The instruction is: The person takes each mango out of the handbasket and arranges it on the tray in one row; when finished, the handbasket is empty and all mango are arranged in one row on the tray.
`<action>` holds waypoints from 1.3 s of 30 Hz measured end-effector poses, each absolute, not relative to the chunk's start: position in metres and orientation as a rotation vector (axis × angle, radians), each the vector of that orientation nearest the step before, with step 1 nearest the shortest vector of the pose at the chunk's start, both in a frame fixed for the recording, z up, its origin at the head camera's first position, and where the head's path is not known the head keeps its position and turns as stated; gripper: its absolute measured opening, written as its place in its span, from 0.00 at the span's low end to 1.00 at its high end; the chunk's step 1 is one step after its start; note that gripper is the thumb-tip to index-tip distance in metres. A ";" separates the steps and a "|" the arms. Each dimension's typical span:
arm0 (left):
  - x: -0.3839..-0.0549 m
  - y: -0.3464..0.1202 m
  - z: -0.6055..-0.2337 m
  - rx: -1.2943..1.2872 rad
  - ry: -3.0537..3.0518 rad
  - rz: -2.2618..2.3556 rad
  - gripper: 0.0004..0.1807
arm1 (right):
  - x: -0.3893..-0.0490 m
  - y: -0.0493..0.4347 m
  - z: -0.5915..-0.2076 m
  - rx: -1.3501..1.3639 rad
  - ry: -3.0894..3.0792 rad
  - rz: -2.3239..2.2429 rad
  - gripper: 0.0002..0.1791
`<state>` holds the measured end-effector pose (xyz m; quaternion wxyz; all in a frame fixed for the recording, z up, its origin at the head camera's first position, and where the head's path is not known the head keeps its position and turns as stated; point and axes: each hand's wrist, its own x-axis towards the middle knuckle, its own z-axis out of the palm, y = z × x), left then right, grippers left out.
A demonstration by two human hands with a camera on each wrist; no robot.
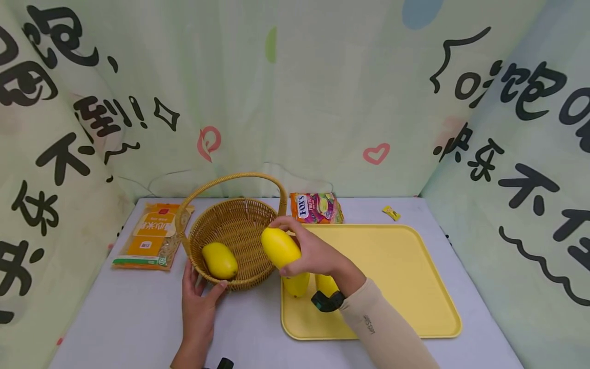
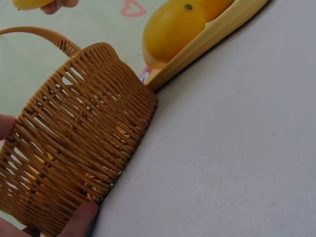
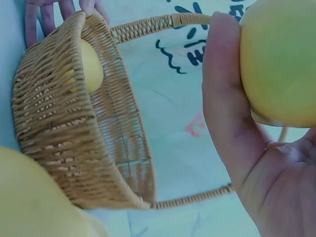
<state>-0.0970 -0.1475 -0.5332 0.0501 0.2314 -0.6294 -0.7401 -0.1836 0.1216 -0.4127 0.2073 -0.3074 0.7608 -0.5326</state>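
My right hand point(image 1: 318, 252) grips a yellow mango point(image 1: 278, 247) between thumb and fingers, just above the right rim of a wicker basket point(image 1: 249, 225). Inside the basket, toward its near left, lies another mango point(image 1: 220, 260). My left hand point(image 1: 199, 307) holds the basket at its near left side, with the thumb near the rim; the left wrist view shows fingertips against the woven wall point(image 2: 84, 118). Two more mangoes, one point(image 1: 296, 285) partly behind the right hand and one point(image 1: 325, 283) behind the wrist, rest on the left part of a yellow tray point(image 1: 392, 282).
An orange-labelled food packet point(image 1: 149, 236) lies left of the basket. Behind the tray is a purple-red FOX'S candy bag point(image 1: 317, 207), and a small yellow wrapped sweet point(image 1: 391, 212) lies farther right. The basket's tall handle point(image 1: 239, 176) arches over it. Printed curtains surround the white table point(image 1: 249, 338).
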 end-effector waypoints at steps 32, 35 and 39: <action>-0.097 -0.147 -0.535 0.681 -1.898 -2.274 0.64 | -0.144 0.218 -0.439 -0.625 2.213 -1.712 0.51; -0.097 -0.147 -0.535 0.689 -1.899 -2.275 0.64 | -0.140 0.229 -0.440 -0.620 2.226 -1.719 0.51; -0.097 -0.147 -0.533 0.694 -1.901 -2.273 0.64 | -0.133 0.244 -0.440 -0.603 2.252 -1.727 0.52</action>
